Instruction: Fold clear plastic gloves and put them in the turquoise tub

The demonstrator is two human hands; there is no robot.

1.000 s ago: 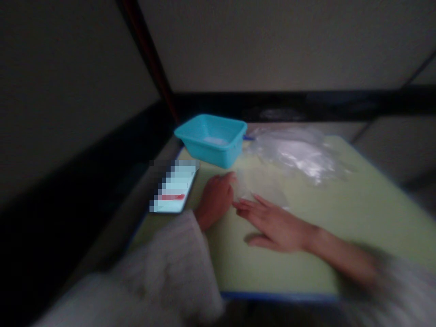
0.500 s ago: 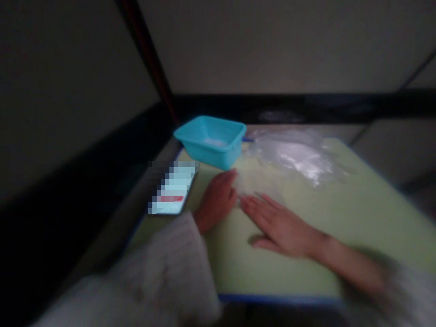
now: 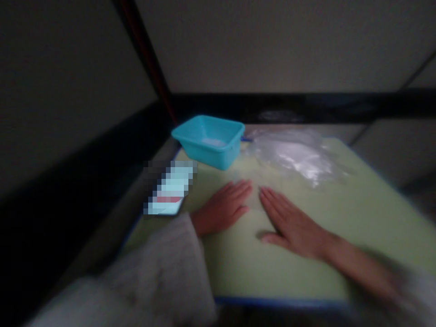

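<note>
My left hand [image 3: 225, 206] lies palm down with its fingers stretched out, tips at the near edge of a faint, clear plastic piece [image 3: 255, 200], perhaps a bag. My right hand [image 3: 294, 222] is flat on the other side of it, fingers straight and thumb apart. Both hands seem to press or smooth the clear plastic against the pale green tabletop [image 3: 272, 277]. Its outline is hard to make out in the dim, blurred view. Neither hand grips anything.
A turquoise plastic basket [image 3: 218, 156] stands at the table's back left. A crumpled heap of clear plastic bags [image 3: 296, 156] lies at the back right. Near the left edge rests a phone [image 3: 173, 188] with a lit, pixelated screen. Walls rise behind and to the left.
My left hand has gone from bent fingers near the plastic's left edge to lying flat with fingers extended. My right hand has shifted slightly to the right.
</note>
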